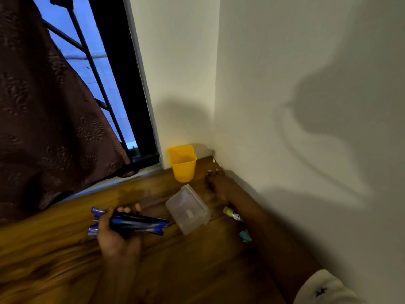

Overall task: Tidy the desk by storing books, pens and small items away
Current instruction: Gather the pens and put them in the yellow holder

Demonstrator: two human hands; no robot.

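Pens (140,223), head view: blue bundle held just above desk (197,270), left hand (116,231) curled round mid-barrels. Judged light, stiff, slick; a mid-barrel hold should stop them fanning. Right hand (215,183) beside yellow cup (183,163); blurred, grip unreadable.

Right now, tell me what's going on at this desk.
A person is tidying. The left grip holds a bundle of blue pens over the wooden desk. The right grip reaches into the far corner by the wall, too blurred to show whether it holds anything. A yellow cup stands upright, no pens showing in it; a clear container lies tipped nearby.
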